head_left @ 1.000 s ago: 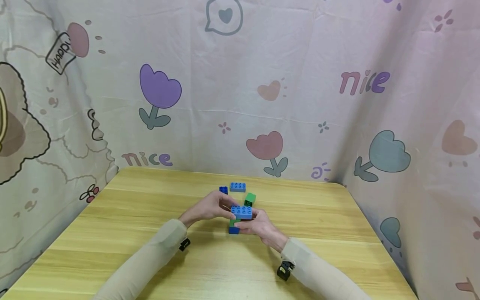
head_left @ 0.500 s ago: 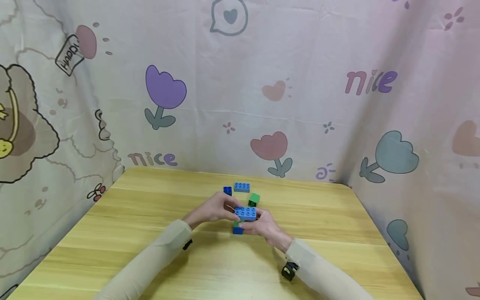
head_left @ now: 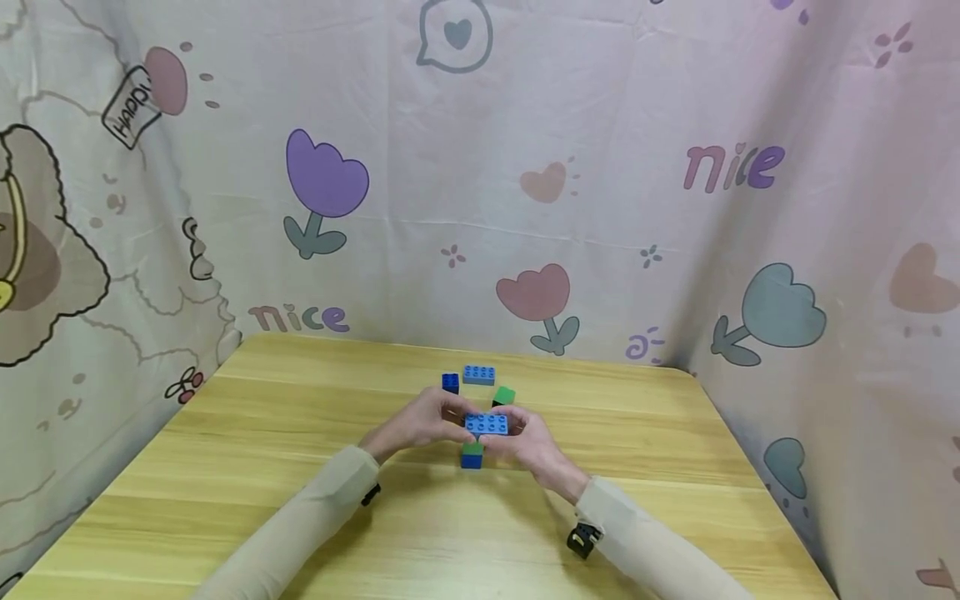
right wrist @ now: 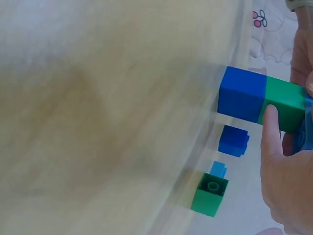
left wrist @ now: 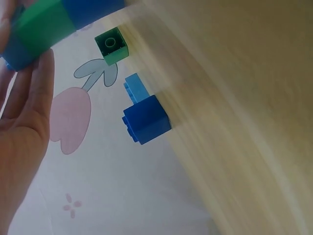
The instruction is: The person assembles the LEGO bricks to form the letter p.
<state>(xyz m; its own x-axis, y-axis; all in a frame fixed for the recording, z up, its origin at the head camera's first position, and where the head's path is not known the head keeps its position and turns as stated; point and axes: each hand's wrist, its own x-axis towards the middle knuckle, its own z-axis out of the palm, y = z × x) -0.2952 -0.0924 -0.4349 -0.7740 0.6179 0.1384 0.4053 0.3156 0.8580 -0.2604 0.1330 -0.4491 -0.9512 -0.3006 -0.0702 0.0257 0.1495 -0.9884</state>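
Your left hand (head_left: 420, 422) and right hand (head_left: 528, 442) meet over the wooden table (head_left: 225, 467), both curled around a small block stack (head_left: 480, 437). The wide light-blue brick (head_left: 486, 425) on top sits pinched between your fingertips, with a green block (head_left: 472, 449) and a dark-blue base block (head_left: 470, 461) under it. Your fingers cover both ends of the top brick, so how it seats on the green block is hidden. The right wrist view shows one finger (right wrist: 270, 128) laid across the green block; the top brick is cut off at that frame's edge.

Just beyond your hands lie three loose pieces: a dark-blue cube (head_left: 450, 382), a light-blue flat brick (head_left: 478, 375) and a green cube (head_left: 503, 396), the last partly hidden behind your right fingertips. In the left wrist view the flat brick is mostly hidden behind the dark-blue cube, and the table is blurred.
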